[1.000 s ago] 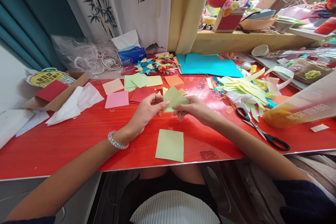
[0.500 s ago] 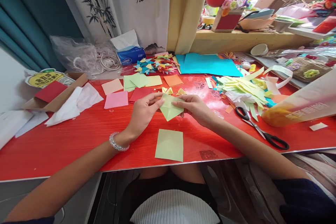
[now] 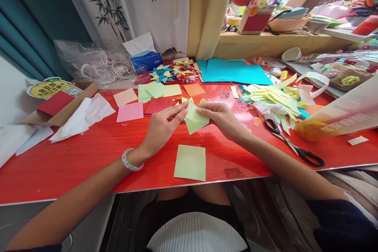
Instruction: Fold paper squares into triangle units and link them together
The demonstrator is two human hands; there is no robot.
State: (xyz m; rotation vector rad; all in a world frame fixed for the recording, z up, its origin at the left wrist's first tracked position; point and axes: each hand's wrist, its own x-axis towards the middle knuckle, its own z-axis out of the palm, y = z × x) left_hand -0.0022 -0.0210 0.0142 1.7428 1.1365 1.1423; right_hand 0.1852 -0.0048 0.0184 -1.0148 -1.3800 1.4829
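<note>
A light green square of origami paper (image 3: pixel 195 120), with crease lines on it, is held up above the red table between my two hands. My right hand (image 3: pixel 220 117) pinches its right side between thumb and fingers. My left hand (image 3: pixel 165 123) has thumb and forefinger closed at the paper's upper left corner. Below, near the table's front edge, lies a flat pale green paper square (image 3: pixel 189 163). Small yellow folded pieces (image 3: pixel 184 100) sit just behind my hands, partly hidden by them.
Pink (image 3: pixel 130 113), orange (image 3: pixel 194 89) and green paper squares (image 3: pixel 156 89) lie behind my left hand. Black-handled scissors (image 3: pixel 291 143) and a heap of yellow-green paper strips (image 3: pixel 271 96) are at the right. Blue sheets (image 3: pixel 234 71) lie at the back; a cardboard tray (image 3: pixel 85 89) stands left.
The green paper in my hands has turned and tilted, moving slightly right. My left thumb and finger have shifted up to its upper corner, while my right hand keeps its pinch.
</note>
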